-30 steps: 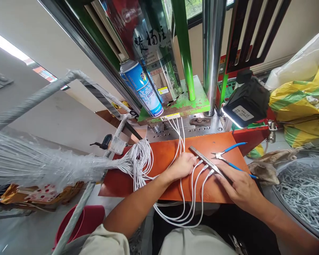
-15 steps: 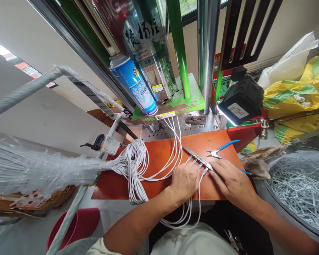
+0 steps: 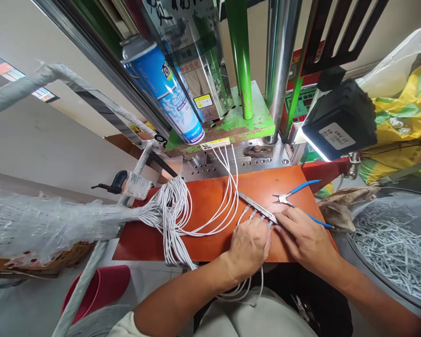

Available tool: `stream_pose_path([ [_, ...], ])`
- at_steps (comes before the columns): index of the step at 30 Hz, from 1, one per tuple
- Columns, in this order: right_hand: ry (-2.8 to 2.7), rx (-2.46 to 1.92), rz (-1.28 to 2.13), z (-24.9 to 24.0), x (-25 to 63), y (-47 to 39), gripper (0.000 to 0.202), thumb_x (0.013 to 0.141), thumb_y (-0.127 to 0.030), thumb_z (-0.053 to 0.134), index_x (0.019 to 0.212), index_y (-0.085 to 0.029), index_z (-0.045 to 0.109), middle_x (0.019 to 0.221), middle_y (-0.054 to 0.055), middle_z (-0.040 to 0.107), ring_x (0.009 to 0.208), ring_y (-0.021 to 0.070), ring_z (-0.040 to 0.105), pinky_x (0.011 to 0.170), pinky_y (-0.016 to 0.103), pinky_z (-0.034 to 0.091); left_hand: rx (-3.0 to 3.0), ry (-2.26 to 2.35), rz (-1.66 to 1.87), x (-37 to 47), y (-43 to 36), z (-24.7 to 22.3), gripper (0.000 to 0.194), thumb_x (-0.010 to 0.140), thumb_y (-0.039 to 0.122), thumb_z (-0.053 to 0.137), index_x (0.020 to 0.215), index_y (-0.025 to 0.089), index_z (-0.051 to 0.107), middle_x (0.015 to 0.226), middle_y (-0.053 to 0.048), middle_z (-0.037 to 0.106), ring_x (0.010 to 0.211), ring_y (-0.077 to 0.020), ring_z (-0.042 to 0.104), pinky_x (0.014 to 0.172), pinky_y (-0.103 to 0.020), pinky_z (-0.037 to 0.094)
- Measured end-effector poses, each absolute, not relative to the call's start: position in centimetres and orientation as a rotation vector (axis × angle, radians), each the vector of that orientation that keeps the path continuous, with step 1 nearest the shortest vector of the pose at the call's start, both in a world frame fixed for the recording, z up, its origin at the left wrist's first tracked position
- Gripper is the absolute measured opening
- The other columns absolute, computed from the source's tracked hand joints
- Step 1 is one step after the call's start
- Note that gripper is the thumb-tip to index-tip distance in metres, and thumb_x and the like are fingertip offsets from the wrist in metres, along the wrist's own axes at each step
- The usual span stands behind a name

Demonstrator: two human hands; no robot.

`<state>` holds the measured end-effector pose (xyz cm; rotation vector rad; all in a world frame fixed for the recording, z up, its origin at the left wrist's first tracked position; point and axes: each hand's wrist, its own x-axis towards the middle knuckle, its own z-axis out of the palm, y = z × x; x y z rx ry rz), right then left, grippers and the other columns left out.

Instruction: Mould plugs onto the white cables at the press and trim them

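A narrow metal bar (image 3: 255,206) lies slantwise on the orange-brown board, with several clear connectors on white cables (image 3: 243,214) seated along its near side. My right hand (image 3: 303,234) is closed on the bar's right end, thumb and fingers along it. Just left of it, my left hand (image 3: 250,243) is closed at the clear connector (image 3: 270,224) nearest the bar's right end, and a white cable hangs down below the fist. What exactly its fingertips pinch is partly hidden. Blue-handled pliers (image 3: 283,198) lie open right behind my right hand.
A press with a green plate (image 3: 252,126) stands behind the board (image 3: 143,243); a blue spray can (image 3: 171,98) rests there. A bundle of white cables (image 3: 177,210) covers the board's left. A black lamp (image 3: 340,117) and a bin of white scraps (image 3: 396,248) are at right.
The view has shifted down and closer to the press. My left hand has moved slightly onto the cable at the bar's right end. My right hand keeps its grip on the bar.
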<state>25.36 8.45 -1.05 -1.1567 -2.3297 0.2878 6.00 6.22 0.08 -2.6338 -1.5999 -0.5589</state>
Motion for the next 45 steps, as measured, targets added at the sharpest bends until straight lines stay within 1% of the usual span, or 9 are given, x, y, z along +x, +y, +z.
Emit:
stream_pose_path([
  [5, -2.313, -1.208, 0.241, -1.0, 25.0, 8.2, 0.02, 0.108, -0.025, 0.047, 0.12, -0.02, 0.062, 0.112, 0.011, 0.067, 0.114, 0.0272, 0.06, 0.094, 0.04, 0.048, -2.74, -1.537, -0.545, 5.5, 6.4, 0.7, 0.021, 0.103, 0.021, 0.053, 0.088, 0.017, 0.067, 0.084, -0.008, 0.069, 0.076, -0.023, 0.066, 0.065, -0.036, 0.047],
  [8, -2.293, -1.273, 0.211, -1.1, 24.9, 8.0, 0.024, 0.108, -0.028, 0.046, 0.124, -0.02, 0.063, 0.115, 0.012, 0.068, 0.116, 0.0279, 0.061, 0.096, 0.041, 0.05, -2.898, -1.715, -0.695, 3.4, 7.9, 2.2, 0.024, 0.101, 0.035, 0.062, 0.084, 0.019, 0.067, 0.075, -0.003, 0.066, 0.067, -0.0178, 0.061, 0.062, -0.031, 0.045],
  [11, -2.259, -1.272, 0.238, -1.2, 25.0, 8.0, 0.029, 0.108, -0.033, 0.046, 0.129, -0.019, 0.062, 0.121, 0.012, 0.068, 0.114, 0.0281, 0.064, 0.097, 0.042, 0.052, -2.617, -2.107, -1.312, 0.2, 11.8, 3.6, 0.022, 0.099, 0.04, 0.066, 0.091, 0.019, 0.069, 0.078, -0.001, 0.067, 0.068, -0.0134, 0.061, 0.066, -0.026, 0.047],
  [15, -2.243, -1.221, 0.214, -1.8, 25.4, 8.2, 0.029, 0.108, -0.035, 0.048, 0.13, -0.02, 0.061, 0.124, 0.011, 0.068, 0.117, 0.0284, 0.065, 0.1, 0.043, 0.051, -1.785, -2.339, -2.376, -2.2, 19.2, 4.1, 0.024, 0.09, 0.027, 0.076, 0.108, 0.019, 0.063, 0.102, -0.004, 0.07, 0.092, -0.0137, 0.068, 0.084, -0.025, 0.051],
  [19, -2.247, -1.215, 0.19, -2.6, 25.8, 8.6, 0.032, 0.108, -0.034, 0.05, 0.136, -0.021, 0.059, 0.126, 0.01, 0.068, 0.117, 0.0268, 0.066, 0.102, 0.041, 0.05, -1.733, -2.538, -3.251, -1.5, 24.1, 4.0, 0.028, 0.093, 0.04, 0.074, 0.1, 0.016, 0.061, 0.086, -0.005, 0.07, 0.071, -0.0149, 0.068, 0.068, -0.027, 0.053],
  [21, -2.264, -1.204, 0.2, -2.8, 26.1, 8.7, 0.033, 0.108, -0.035, 0.051, 0.138, -0.022, 0.058, 0.126, 0.009, 0.068, 0.116, 0.0257, 0.066, 0.101, 0.039, 0.049, -1.814, -2.373, -3.482, -0.9, 24.9, 3.5, 0.029, 0.096, 0.041, 0.07, 0.1, 0.014, 0.063, 0.073, -0.002, 0.065, 0.056, -0.0108, 0.059, 0.054, -0.021, 0.045],
  [26, -2.288, -1.183, 0.227, -2.6, 26.5, 8.7, 0.033, 0.108, -0.037, 0.05, 0.136, -0.025, 0.06, 0.122, 0.007, 0.069, 0.112, 0.0243, 0.067, 0.1, 0.037, 0.048, -1.831, -2.252, -3.53, -0.8, 24.8, 1.7, 0.025, 0.104, 0.034, 0.059, 0.093, 0.012, 0.065, 0.058, 0.008, 0.04, 0.04, -0.0023, 0.024, 0.04, -0.016, 0.014],
  [37, -2.345, -1.218, 0.28, -2.5, 27.3, 8.9, 0.032, 0.107, -0.041, 0.051, 0.133, -0.027, 0.062, 0.122, 0.005, 0.069, 0.111, 0.0229, 0.068, 0.101, 0.036, 0.049, -1.783, -2.404, -3.396, -0.7, 25.5, 1.5, 0.032, 0.107, 0.035, 0.056, 0.085, 0.013, 0.063, 0.055, 0.008, 0.037, 0.04, -0.0023, 0.022, 0.041, -0.017, 0.013],
  [45, -2.38, -1.135, 0.222, 1.5, 26.2, 12.6, 0.03, 0.107, -0.04, 0.049, 0.13, -0.029, 0.065, 0.113, 0.003, 0.071, 0.096, 0.0199, 0.071, 0.085, 0.033, 0.053, -1.64, -2.449, -3.431, -0.6, 25.1, 2.7, 0.032, 0.108, 0.022, 0.05, 0.08, 0.011, 0.061, 0.056, 0.008, 0.039, 0.041, -0.0017, 0.023, 0.041, -0.015, 0.017],
])
